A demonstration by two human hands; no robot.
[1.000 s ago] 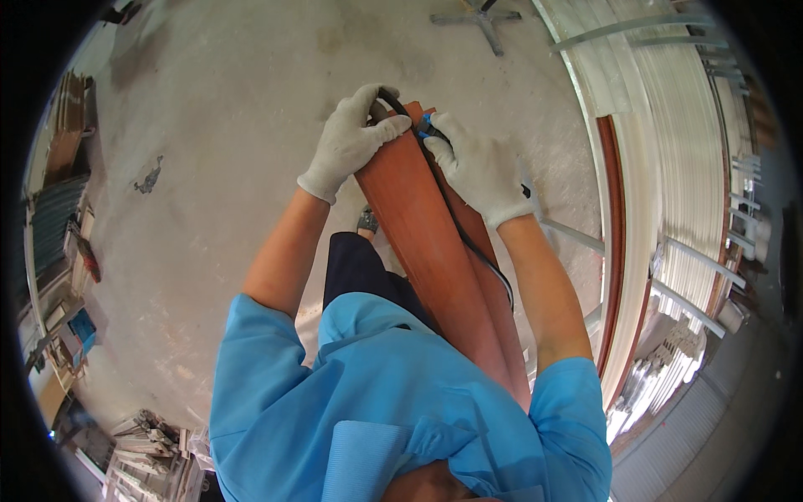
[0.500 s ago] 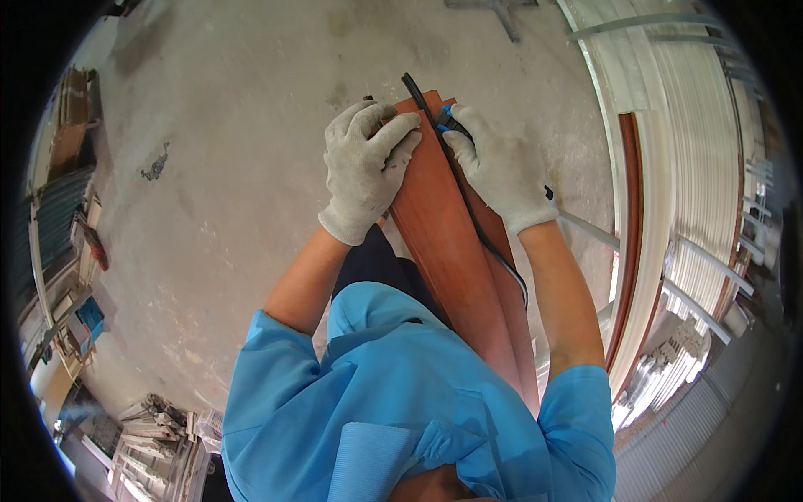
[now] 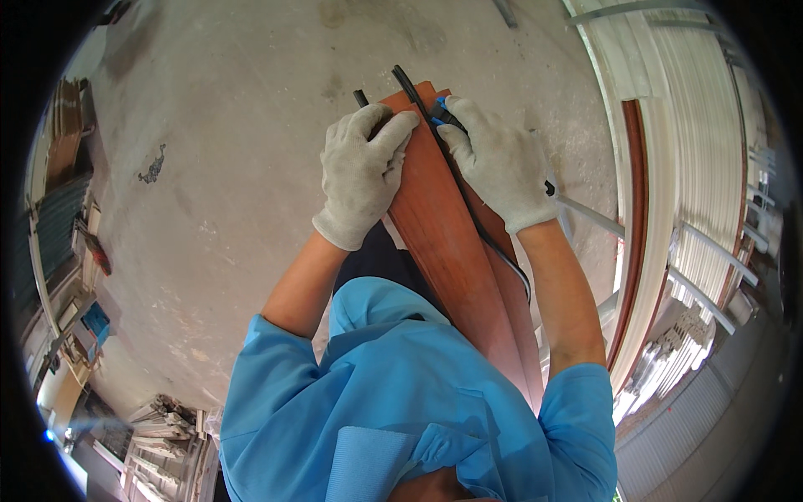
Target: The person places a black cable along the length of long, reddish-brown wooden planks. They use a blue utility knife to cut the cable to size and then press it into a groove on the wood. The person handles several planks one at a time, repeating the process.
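Observation:
Long reddish-brown boards (image 3: 443, 226) slant from in front of my body up to my hands, one lying partly over another. My left hand (image 3: 360, 163), in a pale grey work glove, is closed round the left edge near the far end, its thumb on top. A short black strip end (image 3: 360, 98) pokes out past its fingers. A black rubber-like strip (image 3: 458, 176) runs lengthwise along the boards. My right hand (image 3: 502, 163), gloved too, grips a small black tool with blue parts (image 3: 446, 113) beside that strip; most of the tool is hidden by the glove.
Long white panels or profiles (image 3: 703, 125) are stacked at the right, with a dark brown length (image 3: 636, 209) among them and metal rack bars (image 3: 711, 251) sticking out. Scrap pieces (image 3: 159, 452) lie at the lower left. More boards (image 3: 63, 134) stand along the left side.
My left hand has shifted slightly left, and more of the black strip end shows beyond its fingers. The right hand keeps hold of the tool in nearly the same place.

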